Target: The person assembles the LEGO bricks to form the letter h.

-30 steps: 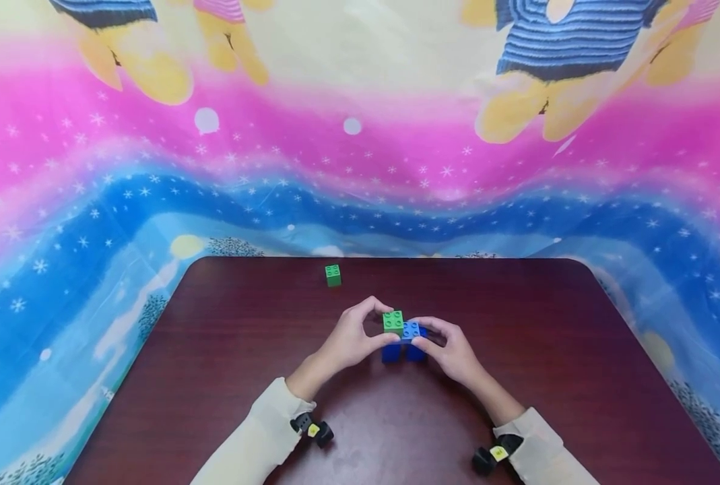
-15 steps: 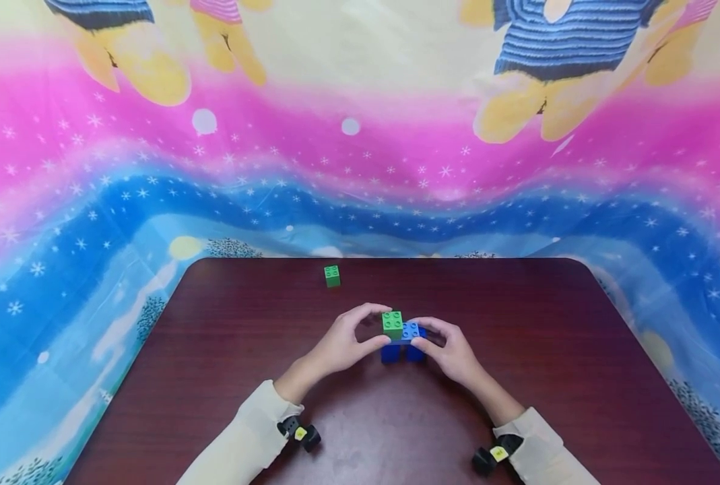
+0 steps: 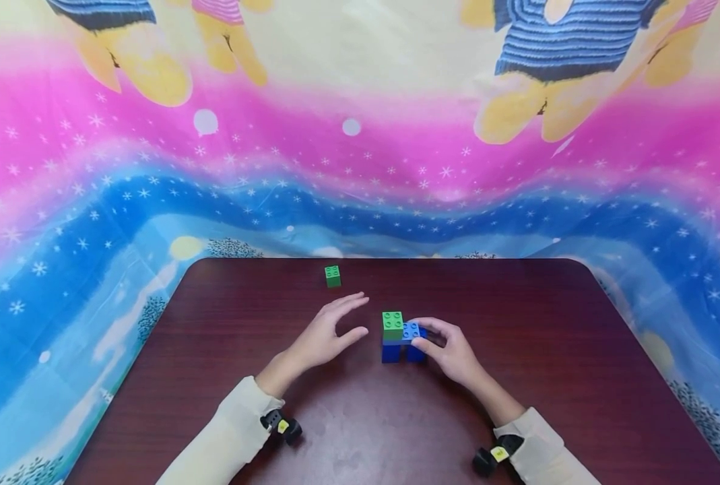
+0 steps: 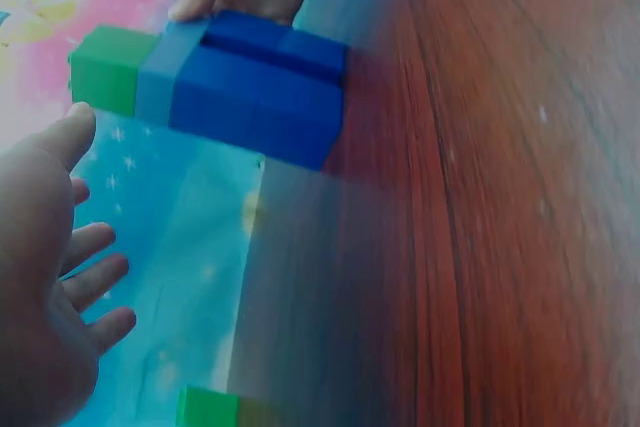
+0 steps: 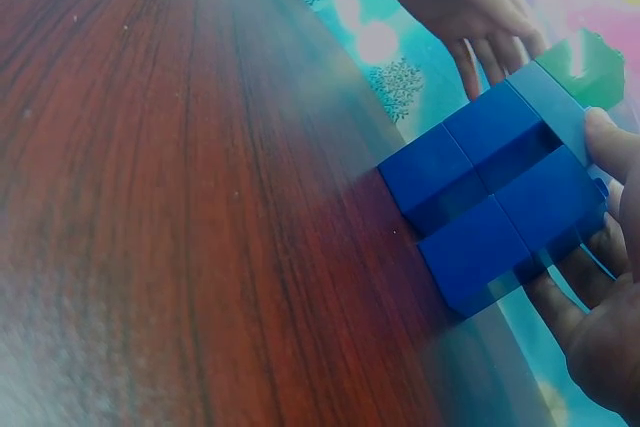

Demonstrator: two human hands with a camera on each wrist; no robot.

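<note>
A small block structure stands on the table in the head view. Its two dark blue columns (image 5: 510,237), each of stacked bricks, rise side by side with a narrow gap between. Across them lies a lighter blue brick (image 3: 411,331), and a green brick (image 3: 393,325) sits on that one's left end. My right hand (image 3: 453,347) holds the structure from the right, thumb against the lighter blue brick and fingers behind. To the left, my left hand (image 3: 317,340) is apart from the bricks, fingers extended and thumb spread, holding nothing.
Another green brick (image 3: 333,276) lies near the far edge of the dark red-brown table (image 3: 226,323). Behind the table hangs a colourful printed cloth (image 3: 360,162). Each wrist wears a black camera, such as the left wrist camera (image 3: 282,426).
My left hand has let go of the green brick on top and drawn back to the left, its fingers spreading. The right hand and the structure have stayed in place.
</note>
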